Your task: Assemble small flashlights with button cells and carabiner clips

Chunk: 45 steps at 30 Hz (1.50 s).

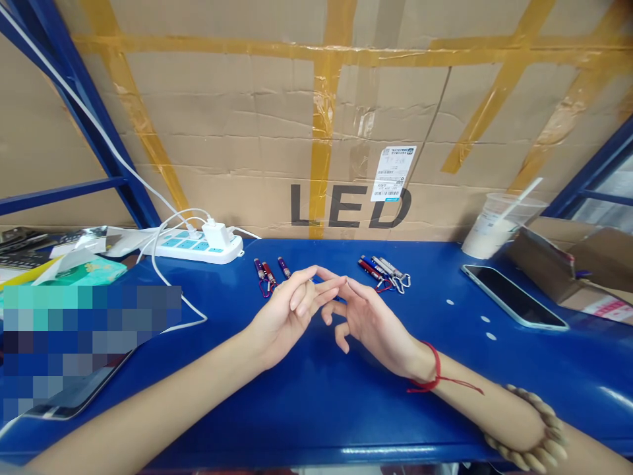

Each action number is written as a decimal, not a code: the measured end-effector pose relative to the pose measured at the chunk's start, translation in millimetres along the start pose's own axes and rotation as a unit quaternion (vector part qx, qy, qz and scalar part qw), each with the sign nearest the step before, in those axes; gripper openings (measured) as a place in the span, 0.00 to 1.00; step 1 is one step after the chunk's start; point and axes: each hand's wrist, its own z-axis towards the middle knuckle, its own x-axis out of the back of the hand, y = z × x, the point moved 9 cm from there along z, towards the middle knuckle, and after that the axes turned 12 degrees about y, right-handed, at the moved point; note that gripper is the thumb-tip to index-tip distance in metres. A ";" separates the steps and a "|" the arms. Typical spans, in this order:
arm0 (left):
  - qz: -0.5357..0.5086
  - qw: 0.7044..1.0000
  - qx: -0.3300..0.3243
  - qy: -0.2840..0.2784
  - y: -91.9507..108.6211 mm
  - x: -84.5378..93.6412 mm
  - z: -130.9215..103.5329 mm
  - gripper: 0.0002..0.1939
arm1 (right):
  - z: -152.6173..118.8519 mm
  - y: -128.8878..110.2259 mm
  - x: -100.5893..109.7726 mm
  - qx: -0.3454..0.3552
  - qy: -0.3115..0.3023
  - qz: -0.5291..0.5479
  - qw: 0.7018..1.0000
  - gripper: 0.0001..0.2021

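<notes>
Blue desk (306, 415), its far edge up against a big taped cardboard panel (222, 145) printed LED.

Hands over the desk's middle. Left hand (287, 310): half-curled, some fingers folded toward the palm; nothing visible in its grasp. Right hand (376, 323): loosely spread, lower fingers bent; nothing seen in it either. Fingertips of the two appear to meet; exact contact is hard to tell. Red cord (438, 369) at the right wrist, beaded bracelet (551, 422) further up the arm.

Just beyond, toward the far edge: two groups of slim metal-looking barrels with clips. Left group (259, 267), purple and red, partly masked by the left hand. Right group (390, 266), dark red, blue and silver, lying side by side, clips toward the near edge.

Handling, by judgement: light, stiff, smooth, likely to roll; clips could snag on one another. Best hold: thumb and fingertip around mid-barrel.

Further out: white power strip (190, 247) by the far edge, left of centre; packets (99, 272) along the left edge; dark device (93, 392) toward the near left corner, partly pixelated. Phone (514, 295) toward the right edge, cup (482, 231) near the far right corner, cardboard box (583, 254) beside it.
</notes>
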 end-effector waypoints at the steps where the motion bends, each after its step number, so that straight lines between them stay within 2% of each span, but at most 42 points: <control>1: 0.002 1.000 -0.001 -0.001 0.1 -0.1 0.1 0.28 | -0.1 0.3 -0.2 -0.002 0.000 -0.001 1.000 0.21; 5: 0.039 0.999 -0.022 0.001 2.3 -0.5 -0.7 0.28 | -0.5 -0.1 -0.1 0.001 -0.001 -0.002 1.000 0.21; 8: 0.108 0.991 -0.074 0.002 8.5 -1.1 -3.3 0.27 | -1.7 0.0 -1.0 -0.001 -0.010 0.008 1.000 0.20; 13: 0.247 0.952 -0.181 -0.015 19.3 -6.5 -12.0 0.27 | -3.6 1.2 -0.7 -0.014 -0.003 0.018 1.000 0.20; 17: 0.284 0.937 -0.204 -0.023 20.2 -7.9 -13.5 0.27 | -4.1 1.7 0.6 -0.020 0.010 0.027 0.999 0.20; 22: 0.273 0.944 -0.187 -0.012 18.5 -5.8 -10.7 0.28 | -3.3 3.5 1.4 -0.030 0.014 0.041 0.999 0.18; 28: 0.223 0.966 -0.132 -0.007 12.6 -3.3 -7.2 0.28 | -1.6 6.7 2.3 -0.046 0.016 0.062 0.997 0.18; 33: 0.094 0.995 -0.040 -0.010 1.5 1.3 0.1 0.27 | -3.2 5.5 0.3 -0.045 0.007 0.055 0.997 0.19; 36: 0.016 1.000 0.000 -0.012 -2.2 2.3 2.6 0.27 | -4.2 2.9 -0.8 -0.033 0.005 0.047 0.998 0.18; 45: -0.025 1.000 0.018 -0.005 -3.1 3.3 2.8 0.28 | -4.7 -0.1 -0.8 -0.009 0.009 0.034 0.999 0.18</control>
